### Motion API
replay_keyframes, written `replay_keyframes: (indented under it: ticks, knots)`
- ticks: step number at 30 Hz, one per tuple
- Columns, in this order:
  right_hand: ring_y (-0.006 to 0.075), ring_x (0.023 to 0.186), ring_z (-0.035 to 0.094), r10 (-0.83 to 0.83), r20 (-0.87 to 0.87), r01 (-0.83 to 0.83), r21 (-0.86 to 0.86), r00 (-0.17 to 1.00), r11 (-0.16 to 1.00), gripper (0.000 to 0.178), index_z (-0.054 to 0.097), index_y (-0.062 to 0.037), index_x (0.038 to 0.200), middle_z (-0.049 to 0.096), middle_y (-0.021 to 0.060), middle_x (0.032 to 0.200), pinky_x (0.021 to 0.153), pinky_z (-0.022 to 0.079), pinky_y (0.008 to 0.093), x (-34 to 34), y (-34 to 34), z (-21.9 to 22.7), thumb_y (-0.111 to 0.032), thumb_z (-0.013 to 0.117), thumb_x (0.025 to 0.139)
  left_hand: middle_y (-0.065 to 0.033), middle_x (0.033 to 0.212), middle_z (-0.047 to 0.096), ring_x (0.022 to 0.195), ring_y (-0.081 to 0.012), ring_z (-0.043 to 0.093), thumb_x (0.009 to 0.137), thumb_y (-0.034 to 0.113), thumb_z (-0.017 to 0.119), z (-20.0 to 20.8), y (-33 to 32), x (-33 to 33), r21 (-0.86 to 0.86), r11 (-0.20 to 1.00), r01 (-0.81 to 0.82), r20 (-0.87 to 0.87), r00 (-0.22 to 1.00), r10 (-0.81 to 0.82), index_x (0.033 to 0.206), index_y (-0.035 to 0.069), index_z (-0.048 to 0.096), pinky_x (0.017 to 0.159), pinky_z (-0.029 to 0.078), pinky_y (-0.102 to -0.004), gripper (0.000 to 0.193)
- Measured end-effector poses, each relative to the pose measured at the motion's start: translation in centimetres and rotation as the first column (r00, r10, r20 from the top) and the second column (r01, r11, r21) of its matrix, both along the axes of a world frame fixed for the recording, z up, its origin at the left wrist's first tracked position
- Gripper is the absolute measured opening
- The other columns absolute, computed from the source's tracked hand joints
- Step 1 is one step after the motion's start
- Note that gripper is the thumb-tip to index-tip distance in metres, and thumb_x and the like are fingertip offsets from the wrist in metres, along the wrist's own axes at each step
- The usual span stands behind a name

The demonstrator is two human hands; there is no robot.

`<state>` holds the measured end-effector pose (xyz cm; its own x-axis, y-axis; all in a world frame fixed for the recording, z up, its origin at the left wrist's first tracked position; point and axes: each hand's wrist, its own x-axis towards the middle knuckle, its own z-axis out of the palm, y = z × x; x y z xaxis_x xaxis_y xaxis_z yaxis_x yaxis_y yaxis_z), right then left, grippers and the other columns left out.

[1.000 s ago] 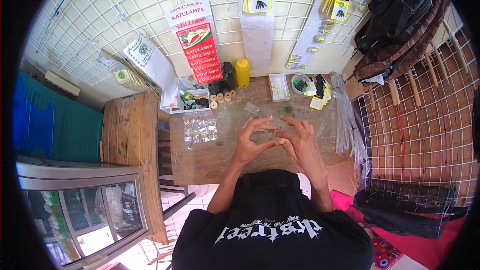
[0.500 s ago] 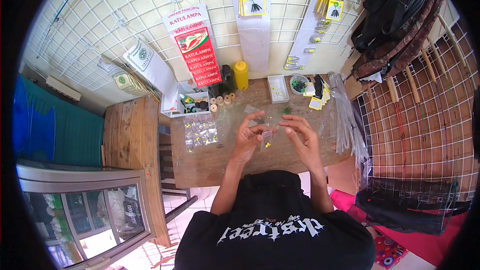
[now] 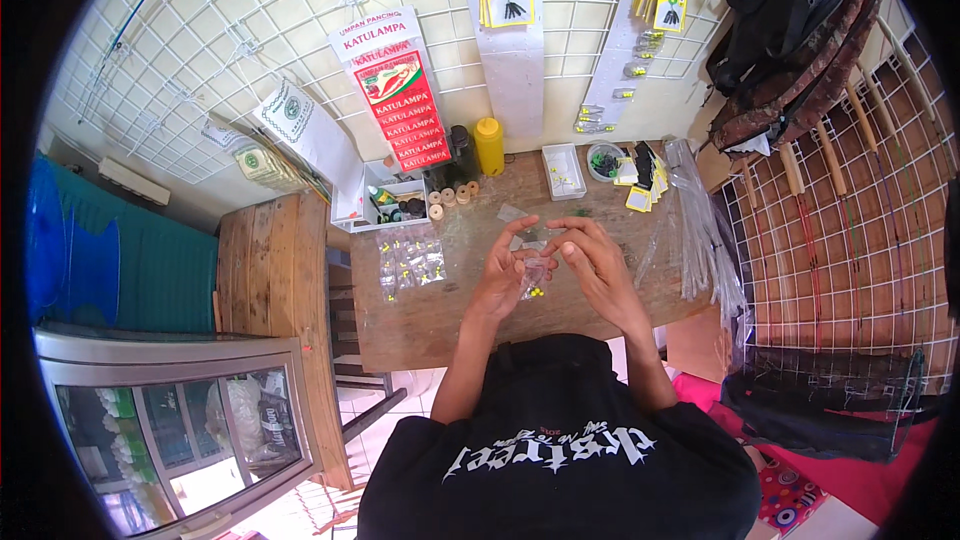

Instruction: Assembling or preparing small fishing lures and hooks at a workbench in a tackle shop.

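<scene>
My left hand (image 3: 500, 278) pinches a small clear plastic bag (image 3: 532, 276) above the wooden table. Small yellow beads (image 3: 537, 292) rest in the bag's lower end. Close beside it, my right hand (image 3: 597, 268) has its fingers bent at the top of the bag. Whether those fingertips grip the bag or something tiny is too small to make out. Left of my hands lie several filled clear bags (image 3: 411, 260) with yellow pieces. Beyond my fingers a flat clear bag (image 3: 511, 212) lies on the tabletop.
Along the back of the table (image 3: 420, 325) stand a white divided box (image 3: 360, 217), wooden spools (image 3: 449, 197), a yellow bottle (image 3: 489, 147), a white tray (image 3: 564, 173) and a round tub (image 3: 604, 162). Packaged cards (image 3: 643, 177) and long plastic sleeves (image 3: 694, 230) lie at the right.
My right hand has moved left, in to the top of the bag, and its fingers have bent more. The bag stays in my left hand. The whole view has shifted slightly.
</scene>
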<state>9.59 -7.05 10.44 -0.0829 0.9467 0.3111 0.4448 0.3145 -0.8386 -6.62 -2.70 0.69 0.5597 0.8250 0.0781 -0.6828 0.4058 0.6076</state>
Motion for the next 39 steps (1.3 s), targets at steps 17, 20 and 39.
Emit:
replay_keyframes:
  ticks: [17,20,39]
  knots:
    - [0.0292,0.105,0.05,0.059,0.145,-0.053,-0.047,0.988,0.997,0.022,0.067,-0.0051,0.106,0.057,0.011,0.117,0.093,0.039,0.039,-0.7,-0.8,0.2,-0.018,0.053,0.094,-0.01,0.09,0.069,0.081,-0.0138,0.066,0.074,0.026,0.082,0.4,0.5,-0.8,0.082,0.995,0.058,-0.098,0.994,-0.05,0.138,0.004,0.032,0.076,0.05,-0.0252,0.084]
    - [0.0295,0.105,0.05,0.091,0.102,-0.084,-0.069,0.991,0.994,0.023,0.067,-0.0054,0.106,0.057,0.0113,0.116,0.093,0.039,0.039,-0.2,-0.7,-0.1,-0.018,0.051,0.095,-0.0098,0.09,0.07,0.082,-0.0135,0.066,0.074,0.025,0.082,0.8,0.5,-0.9,0.091,0.994,0.056,-0.109,0.993,-0.046,0.138,0.004,0.032,0.078,0.05,-0.0251,0.084]
    - [0.0282,0.098,0.056,0.008,-0.2,-0.036,-0.137,0.98,0.99,0.032,0.069,0.0001,0.087,0.065,0.0132,0.103,0.091,0.04,0.0387,-0.1,-0.6,-0.3,-0.018,0.045,0.098,-0.0128,0.087,0.07,0.084,-0.0237,0.069,0.069,0.03,0.085,0.5,0.6,-1.0,0.061,0.991,0.117,-0.069,0.991,-0.113,0.138,0.004,0.032,0.075,0.053,-0.0296,0.09]
